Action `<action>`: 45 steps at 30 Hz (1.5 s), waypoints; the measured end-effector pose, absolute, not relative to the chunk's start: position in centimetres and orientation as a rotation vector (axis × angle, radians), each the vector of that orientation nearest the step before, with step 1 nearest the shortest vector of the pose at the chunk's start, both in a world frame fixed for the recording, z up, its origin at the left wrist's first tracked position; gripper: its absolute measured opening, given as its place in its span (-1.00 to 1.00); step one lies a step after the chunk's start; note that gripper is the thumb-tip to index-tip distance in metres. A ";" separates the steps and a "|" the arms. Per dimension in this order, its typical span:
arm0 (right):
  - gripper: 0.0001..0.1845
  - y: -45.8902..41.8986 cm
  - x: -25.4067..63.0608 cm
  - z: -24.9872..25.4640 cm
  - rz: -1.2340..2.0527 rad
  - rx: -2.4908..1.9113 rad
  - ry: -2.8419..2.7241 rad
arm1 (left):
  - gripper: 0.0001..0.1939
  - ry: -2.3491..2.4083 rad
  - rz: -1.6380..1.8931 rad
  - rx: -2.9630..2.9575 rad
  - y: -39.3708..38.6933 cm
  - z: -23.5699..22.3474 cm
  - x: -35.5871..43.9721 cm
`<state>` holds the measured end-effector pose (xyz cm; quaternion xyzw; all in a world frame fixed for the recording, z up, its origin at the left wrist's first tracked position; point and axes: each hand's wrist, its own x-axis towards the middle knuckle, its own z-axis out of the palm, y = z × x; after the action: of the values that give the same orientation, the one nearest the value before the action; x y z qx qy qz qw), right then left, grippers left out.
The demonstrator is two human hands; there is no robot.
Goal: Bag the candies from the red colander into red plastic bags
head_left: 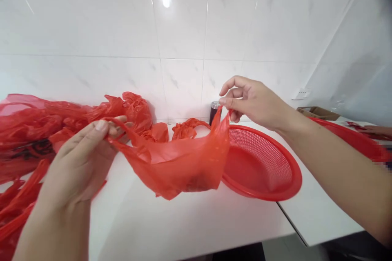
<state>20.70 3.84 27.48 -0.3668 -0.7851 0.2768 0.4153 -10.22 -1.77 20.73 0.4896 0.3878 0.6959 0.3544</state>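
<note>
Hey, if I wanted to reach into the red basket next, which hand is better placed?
Probably your right hand: it is nearer the basket, though it pinches one end of the bag. Your left hand holds the bag's other end, farther off, by the heap of red bags.

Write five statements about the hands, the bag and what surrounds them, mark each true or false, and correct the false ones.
1. The left hand and the right hand both hold the red plastic bag. True.
2. More red bags lie piled at the left on the white table. True.
3. The held bag lies flat on the table. False: it hangs stretched between the two hands.
4. The basket stands left of the held bag. False: the red basket is to its right.
5. A dark container stands near the tiled wall. True.
</note>
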 end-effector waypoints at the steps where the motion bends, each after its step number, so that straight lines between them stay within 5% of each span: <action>1: -0.86 4.1 20.4 27.6 0.681 -0.911 -1.976 | -0.84 0.909 1.757 1.265 -1.3 21.1 -9.8; 3: -0.88 4.5 19.3 27.5 0.702 -0.907 -2.025 | -0.86 0.841 1.590 1.331 -0.5 21.6 -8.8; 8: -0.94 4.8 14.4 26.5 0.850 -0.733 -2.110 | -0.40 1.119 0.944 1.674 1.7 22.1 -6.0; 12: -0.87 5.3 11.5 24.8 0.892 -0.519 -2.071 | -0.67 1.203 0.783 1.724 2.8 21.7 -4.6; 16: -0.73 6.7 11.3 21.9 0.925 -0.647 -2.121 | -0.63 1.204 0.838 1.522 3.5 20.6 -5.6; 22: -0.92 4.3 12.3 19.6 1.030 -0.642 -2.066 | -0.58 1.047 0.828 1.496 3.4 19.0 -8.1; 30: -0.74 3.8 11.4 17.3 0.963 -0.690 -1.919 | -0.85 1.210 0.552 2.027 1.8 19.7 -8.6; 34: -0.64 5.9 10.3 14.6 1.027 -0.842 -1.995 | -0.70 1.522 0.920 2.216 2.3 17.5 -7.6; 38: -0.74 6.2 9.9 13.8 1.169 -0.737 -2.010 | -0.61 1.462 1.234 2.372 2.9 16.1 -7.2; 45: -0.68 2.2 12.3 11.8 1.084 -0.943 -2.037 | -0.68 1.311 0.628 2.274 2.7 14.0 -12.3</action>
<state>12.27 2.16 11.75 -0.3586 -0.7745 0.4122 0.3189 -12.35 2.74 13.96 0.8221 0.4739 0.2271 0.2193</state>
